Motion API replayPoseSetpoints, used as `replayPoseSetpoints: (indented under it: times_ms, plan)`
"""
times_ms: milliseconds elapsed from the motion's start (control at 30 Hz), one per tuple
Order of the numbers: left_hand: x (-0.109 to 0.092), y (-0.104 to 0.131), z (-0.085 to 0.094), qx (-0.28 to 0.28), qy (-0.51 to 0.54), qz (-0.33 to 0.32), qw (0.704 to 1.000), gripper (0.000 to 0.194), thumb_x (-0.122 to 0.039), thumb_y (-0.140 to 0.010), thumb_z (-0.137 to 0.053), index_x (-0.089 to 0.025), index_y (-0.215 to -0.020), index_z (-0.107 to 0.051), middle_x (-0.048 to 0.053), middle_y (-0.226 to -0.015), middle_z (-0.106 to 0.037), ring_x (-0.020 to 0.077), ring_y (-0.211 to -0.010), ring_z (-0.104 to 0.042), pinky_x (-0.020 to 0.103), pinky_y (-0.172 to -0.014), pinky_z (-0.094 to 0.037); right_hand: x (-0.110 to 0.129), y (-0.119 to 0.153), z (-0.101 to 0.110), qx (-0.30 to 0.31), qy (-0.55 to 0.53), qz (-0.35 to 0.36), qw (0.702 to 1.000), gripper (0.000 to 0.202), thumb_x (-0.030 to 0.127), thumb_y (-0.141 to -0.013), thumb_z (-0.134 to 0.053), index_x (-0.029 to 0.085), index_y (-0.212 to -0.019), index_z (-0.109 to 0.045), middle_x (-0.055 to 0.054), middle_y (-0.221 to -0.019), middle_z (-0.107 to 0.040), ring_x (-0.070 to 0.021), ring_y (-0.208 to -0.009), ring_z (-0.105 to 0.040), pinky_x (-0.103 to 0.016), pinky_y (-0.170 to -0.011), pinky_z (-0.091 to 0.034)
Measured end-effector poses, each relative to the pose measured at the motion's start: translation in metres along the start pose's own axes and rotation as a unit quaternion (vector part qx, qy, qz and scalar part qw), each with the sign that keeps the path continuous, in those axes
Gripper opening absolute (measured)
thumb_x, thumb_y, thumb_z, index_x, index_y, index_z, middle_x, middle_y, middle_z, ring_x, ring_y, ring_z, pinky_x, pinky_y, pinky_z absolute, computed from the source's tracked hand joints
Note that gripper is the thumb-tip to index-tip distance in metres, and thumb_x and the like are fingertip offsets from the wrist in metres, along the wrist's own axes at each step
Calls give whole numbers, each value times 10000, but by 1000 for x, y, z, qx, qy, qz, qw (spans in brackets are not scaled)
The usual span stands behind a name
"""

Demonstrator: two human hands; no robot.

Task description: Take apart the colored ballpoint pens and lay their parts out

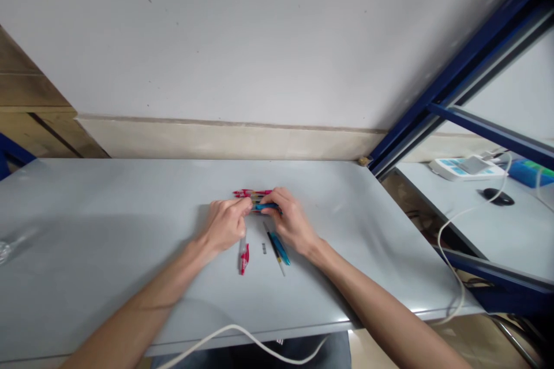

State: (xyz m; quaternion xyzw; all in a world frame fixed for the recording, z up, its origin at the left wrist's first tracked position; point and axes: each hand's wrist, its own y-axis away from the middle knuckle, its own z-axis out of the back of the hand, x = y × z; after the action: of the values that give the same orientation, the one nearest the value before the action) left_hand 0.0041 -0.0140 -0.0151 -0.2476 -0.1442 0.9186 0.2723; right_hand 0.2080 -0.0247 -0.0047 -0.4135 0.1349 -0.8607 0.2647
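Note:
My right hand [291,220] pinches a blue pen part [265,206] that points left. My left hand [227,220] is closed against the left end of this part; its fingertips hide whatever they grip there. Just beyond my fingers lie several red pens [251,192], partly covered by my hands. Below my left hand rests a clear pen barrel with a red clip end [244,259]. A small metal-looking spring [264,248] lies to its right. Beside my right wrist are a dark ink refill [274,247] and a blue pen barrel [281,249].
The grey table [130,230] meets the wall at the back. A white cable [234,327] crosses the front edge. At right, behind a blue metal frame [489,130], another table carries a white scale-like device [470,167] and a black mouse [498,196]. Clear plastic [4,252] sits far left.

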Motion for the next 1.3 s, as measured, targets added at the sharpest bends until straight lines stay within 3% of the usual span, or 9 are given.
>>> replayPoseSetpoints:
  times_ms: [100,233,367,500,667,867,1000,1167,1300]
  plan:
    - [0,0,0,0,11,6,1000,234,-37,-651,-444,-224,-755,-539,0,-696,-653,175,-618,-605,282,-594,-362,1,1,0,-12,-12,2,1000,216,37,-921,-459,212,-987,-569,-55,-978,-603,-210,-907,-549,-328,-795,-452]
    - [2,0,-1,-2,3,8,1000,235,-43,-660,-458,-228,-766,-558,7,-730,-688,188,-640,-632,283,-595,-370,1,-2,6,32,20,12,999,180,243,-994,-586,217,-1171,-593,-67,-1013,-670,-227,-931,-581,-363,-854,-459]
    - [3,0,-1,15,-12,4,1000,234,-38,-665,-463,-226,-757,-566,7,-702,-671,188,-629,-632,281,-593,-365,1,-6,9,43,39,32,998,254,274,-1068,-457,213,-949,-673,-63,-887,-711,-227,-869,-572,-371,-841,-445]
    - [1,0,0,24,-19,9,999,235,-40,-685,-467,-224,-778,-578,16,-749,-709,196,-657,-653,284,-600,-369,3,-6,7,43,35,45,997,140,302,-1018,-587,211,-1090,-667,-81,-1049,-718,-239,-958,-577,-380,-878,-446]
    - [-2,0,-1,36,-30,0,999,213,-45,-696,-465,-224,-764,-557,11,-721,-704,199,-631,-651,289,-579,-345,3,-5,3,71,78,42,994,228,277,-1059,-494,211,-979,-698,-65,-918,-716,-231,-902,-584,-387,-879,-426]
    - [-2,-2,-1,38,-40,7,998,213,-53,-719,-470,-226,-790,-572,22,-757,-733,215,-670,-686,293,-595,-365,3,-4,3,70,97,56,991,198,295,-1049,-519,211,-1069,-698,-79,-978,-719,-235,-929,-571,-387,-883,-421]
    - [-2,-2,-2,50,-45,14,998,210,-54,-706,-475,-226,-786,-568,18,-759,-740,218,-671,-696,292,-589,-356,-1,-4,0,32,101,64,992,174,238,-1032,-542,216,-959,-699,-59,-868,-702,-238,-888,-520,-377,-832,-412]
    - [1,-2,0,43,-50,26,997,196,-54,-714,-489,-220,-777,-571,8,-715,-726,209,-641,-687,288,-582,-336,-6,-2,1,-23,92,63,994,284,-30,-880,-459,210,-800,-589,-63,-895,-616,-227,-874,-491,-348,-776,-407]
    - [-2,-2,3,18,-54,24,998,167,-191,-921,-486,-219,-815,-612,7,-683,-701,198,-614,-662,292,-568,-320,-5,-1,4,9,85,48,995,325,-50,-852,-397,205,-890,-595,-53,-900,-585,-208,-834,-512,-336,-781,-437]
